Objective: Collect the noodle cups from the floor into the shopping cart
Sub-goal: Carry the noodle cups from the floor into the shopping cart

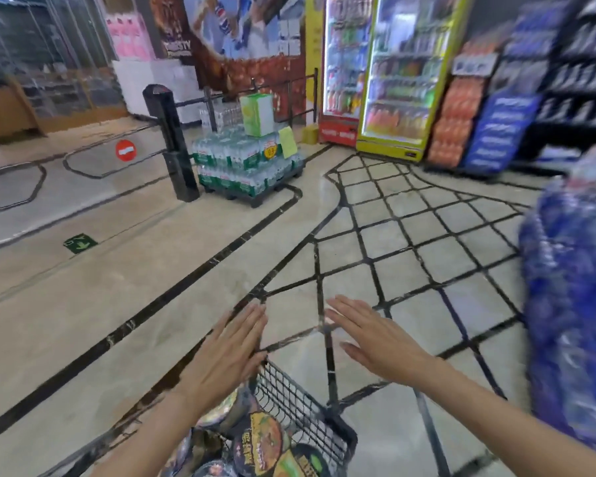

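Note:
A black wire shopping cart (pixel 310 411) sits at the bottom centre, below my arms. Several noodle cups (pixel 265 438) with dark lids lie piled inside it. My left hand (pixel 227 352) hovers flat over the cart's far left corner, fingers straight, holding nothing. Just to its right, my right hand (pixel 375 339) is also stretched out flat and empty above the floor beyond the cart. I see no noodle cups on the visible floor.
A pallet of bottled water (pixel 245 163) with a green box on top stands ahead. A black gate post (pixel 172 142) is left of it. Drink fridges (pixel 399 74) and shelves line the back right. A blue wrapped stack (pixel 572 287) is close on the right.

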Demonstrator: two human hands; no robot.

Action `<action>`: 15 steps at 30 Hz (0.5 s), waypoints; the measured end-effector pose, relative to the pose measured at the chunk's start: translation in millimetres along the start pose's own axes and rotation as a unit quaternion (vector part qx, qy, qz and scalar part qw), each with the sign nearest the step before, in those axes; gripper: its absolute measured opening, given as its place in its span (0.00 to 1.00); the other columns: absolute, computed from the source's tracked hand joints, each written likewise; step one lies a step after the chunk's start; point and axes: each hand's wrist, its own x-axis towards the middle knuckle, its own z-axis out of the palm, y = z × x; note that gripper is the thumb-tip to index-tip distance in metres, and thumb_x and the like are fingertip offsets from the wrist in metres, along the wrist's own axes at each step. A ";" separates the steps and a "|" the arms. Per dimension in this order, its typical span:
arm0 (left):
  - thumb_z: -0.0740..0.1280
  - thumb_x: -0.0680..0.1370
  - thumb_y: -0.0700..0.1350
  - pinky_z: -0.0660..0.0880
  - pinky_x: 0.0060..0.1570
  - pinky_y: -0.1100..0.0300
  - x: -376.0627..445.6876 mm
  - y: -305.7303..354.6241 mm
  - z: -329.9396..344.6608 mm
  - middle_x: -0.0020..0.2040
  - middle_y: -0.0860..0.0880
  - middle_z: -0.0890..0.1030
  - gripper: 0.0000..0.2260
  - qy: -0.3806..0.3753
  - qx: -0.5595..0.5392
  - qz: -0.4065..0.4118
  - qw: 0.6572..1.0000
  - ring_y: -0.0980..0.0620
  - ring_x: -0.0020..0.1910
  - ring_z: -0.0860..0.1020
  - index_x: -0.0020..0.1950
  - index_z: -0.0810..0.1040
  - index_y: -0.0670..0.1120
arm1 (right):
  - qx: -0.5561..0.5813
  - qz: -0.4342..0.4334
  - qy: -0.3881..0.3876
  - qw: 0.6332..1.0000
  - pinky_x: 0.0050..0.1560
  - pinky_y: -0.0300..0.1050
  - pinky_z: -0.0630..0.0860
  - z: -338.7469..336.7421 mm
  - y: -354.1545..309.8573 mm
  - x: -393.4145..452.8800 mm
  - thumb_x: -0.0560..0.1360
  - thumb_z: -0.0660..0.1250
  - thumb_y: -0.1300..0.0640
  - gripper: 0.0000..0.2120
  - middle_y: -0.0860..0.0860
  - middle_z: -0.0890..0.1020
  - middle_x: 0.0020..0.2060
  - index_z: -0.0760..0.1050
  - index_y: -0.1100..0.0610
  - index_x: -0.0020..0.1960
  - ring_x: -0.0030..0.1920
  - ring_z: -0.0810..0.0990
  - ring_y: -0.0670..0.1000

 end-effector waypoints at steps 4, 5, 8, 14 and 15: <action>0.42 0.83 0.56 0.57 0.69 0.49 77.8 82.2 -2.3 0.70 0.44 0.71 0.28 0.022 -0.063 0.119 0.991 0.49 0.72 0.65 0.69 0.73 0.42 | -0.037 0.118 0.001 0.992 0.67 0.50 0.69 -29.2 39.2 -107.6 0.71 0.73 0.49 0.31 0.52 0.70 0.71 0.69 0.57 0.70 0.71 0.66 0.50; 0.42 0.83 0.55 0.55 0.70 0.49 96.7 108.3 -6.3 0.70 0.44 0.71 0.28 0.035 -0.076 0.151 0.985 0.49 0.70 0.67 0.68 0.73 0.42 | -0.048 0.153 0.004 0.987 0.65 0.49 0.72 -37.9 47.5 -139.0 0.68 0.75 0.50 0.32 0.53 0.72 0.70 0.71 0.57 0.68 0.70 0.69 0.51; 0.43 0.83 0.55 0.52 0.71 0.51 146.3 194.4 -24.9 0.69 0.44 0.73 0.28 0.062 -0.108 0.244 0.962 0.48 0.68 0.71 0.66 0.75 0.41 | -0.079 0.267 0.007 0.960 0.68 0.45 0.66 -62.1 62.4 -244.2 0.66 0.77 0.51 0.33 0.52 0.72 0.69 0.71 0.56 0.68 0.68 0.71 0.51; 0.41 0.83 0.54 0.57 0.69 0.50 206.0 398.6 -67.5 0.67 0.45 0.75 0.29 0.109 -0.146 0.421 0.889 0.49 0.67 0.72 0.64 0.77 0.41 | -0.169 0.443 0.026 0.880 0.65 0.44 0.68 -107.8 46.1 -458.0 0.67 0.73 0.52 0.27 0.53 0.76 0.65 0.75 0.57 0.65 0.67 0.67 0.49; 0.41 0.83 0.54 0.58 0.69 0.50 210.5 436.6 -78.1 0.66 0.45 0.76 0.30 0.119 -0.155 0.447 0.873 0.49 0.67 0.73 0.63 0.78 0.41 | -0.175 0.472 0.022 0.864 0.65 0.44 0.69 -115.9 37.0 -494.1 0.62 0.78 0.54 0.32 0.53 0.76 0.66 0.76 0.58 0.64 0.67 0.66 0.49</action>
